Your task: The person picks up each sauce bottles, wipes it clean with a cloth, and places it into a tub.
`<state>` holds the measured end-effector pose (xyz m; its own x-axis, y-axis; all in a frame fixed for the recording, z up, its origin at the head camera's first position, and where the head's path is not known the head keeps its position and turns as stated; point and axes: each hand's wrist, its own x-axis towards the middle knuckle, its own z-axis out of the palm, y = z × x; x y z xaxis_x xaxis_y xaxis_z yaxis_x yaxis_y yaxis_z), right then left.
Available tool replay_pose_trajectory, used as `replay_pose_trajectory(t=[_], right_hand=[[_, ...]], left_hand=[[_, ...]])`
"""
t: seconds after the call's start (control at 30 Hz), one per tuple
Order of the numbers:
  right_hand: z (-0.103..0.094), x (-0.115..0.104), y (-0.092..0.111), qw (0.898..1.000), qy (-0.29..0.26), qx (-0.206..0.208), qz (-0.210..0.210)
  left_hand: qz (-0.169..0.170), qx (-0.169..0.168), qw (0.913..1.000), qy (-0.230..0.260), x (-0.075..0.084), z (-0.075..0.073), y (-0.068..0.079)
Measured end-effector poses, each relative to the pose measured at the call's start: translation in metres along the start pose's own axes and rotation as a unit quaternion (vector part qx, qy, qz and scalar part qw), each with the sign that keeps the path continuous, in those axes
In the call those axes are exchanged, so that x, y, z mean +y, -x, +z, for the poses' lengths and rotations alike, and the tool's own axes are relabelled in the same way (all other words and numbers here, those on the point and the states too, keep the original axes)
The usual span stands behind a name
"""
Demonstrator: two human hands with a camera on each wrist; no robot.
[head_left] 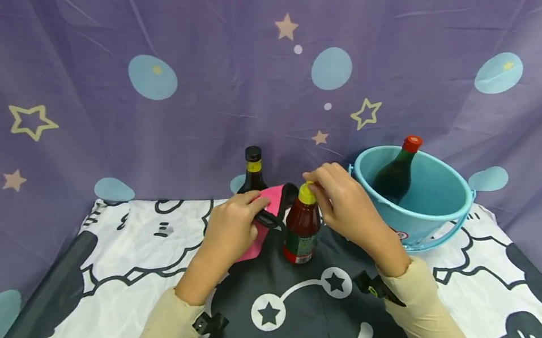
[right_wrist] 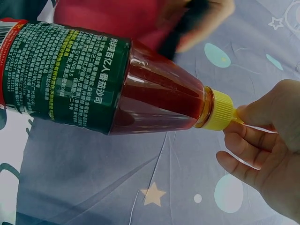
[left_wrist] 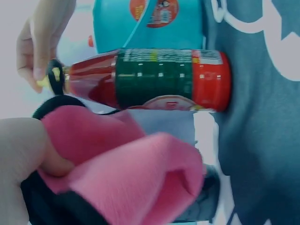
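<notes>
My left hand (head_left: 230, 223) grips a soft pink cloth item (left_wrist: 122, 145) with black trim and a loop, like a small bag; its thumb presses into the pink fabric. Beside it, my right hand (head_left: 342, 199) pinches the pointed tip of the yellow cap (right_wrist: 220, 110) on a ketchup bottle (head_left: 302, 230). This bottle holds red sauce, has a green and red label, and leans slightly in the head view. Whether its base touches the cloth cannot be told. The black trim lies close to the bottle's neck. Part of the pink item is hidden behind my left hand.
Behind the pink item stands a dark bottle (head_left: 253, 171) with a black cap, its lower part hidden. At the right, a light blue bucket (head_left: 439, 198) contains a leaning green bottle (head_left: 397, 175) with a red cap. A purple curtain (head_left: 219, 84) hangs behind the patterned tablecloth (head_left: 154, 298).
</notes>
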<state>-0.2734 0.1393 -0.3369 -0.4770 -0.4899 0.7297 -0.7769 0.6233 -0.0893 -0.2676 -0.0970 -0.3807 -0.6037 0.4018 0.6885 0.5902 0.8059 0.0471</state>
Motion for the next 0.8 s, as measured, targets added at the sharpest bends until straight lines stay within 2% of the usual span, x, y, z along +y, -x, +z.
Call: replay_pose_trajectory(t=[0.1,0.17,0.3,0.4,0.57,0.8], right_hand=[[0.000,0.000,0.000,1.000,-0.003,0.001,0.000],[0.000,0.000,0.000,1.000,-0.003,0.000,0.001],[0.000,0.001,0.000,1.000,0.000,0.003,-0.001],[0.000,0.001,0.000,1.000,0.000,0.009,-0.007],[0.000,0.000,0.000,1.000,-0.001,0.013,-0.015],[0.000,0.000,-0.001,1.000,-0.002,0.016,-0.016]], left_hand=[[0.000,0.070,0.9973,0.021,0.002,-0.006,-0.002],[0.007,0.105,0.9936,0.040,0.004,-0.009,-0.004],[0.039,0.144,0.9865,0.068,0.012,-0.008,-0.006],[0.074,0.151,0.9831,0.073,0.017,-0.003,-0.006],[0.125,0.134,0.9808,0.066,0.021,0.006,-0.003],[0.151,0.124,0.9792,0.052,0.022,0.009,-0.003]])
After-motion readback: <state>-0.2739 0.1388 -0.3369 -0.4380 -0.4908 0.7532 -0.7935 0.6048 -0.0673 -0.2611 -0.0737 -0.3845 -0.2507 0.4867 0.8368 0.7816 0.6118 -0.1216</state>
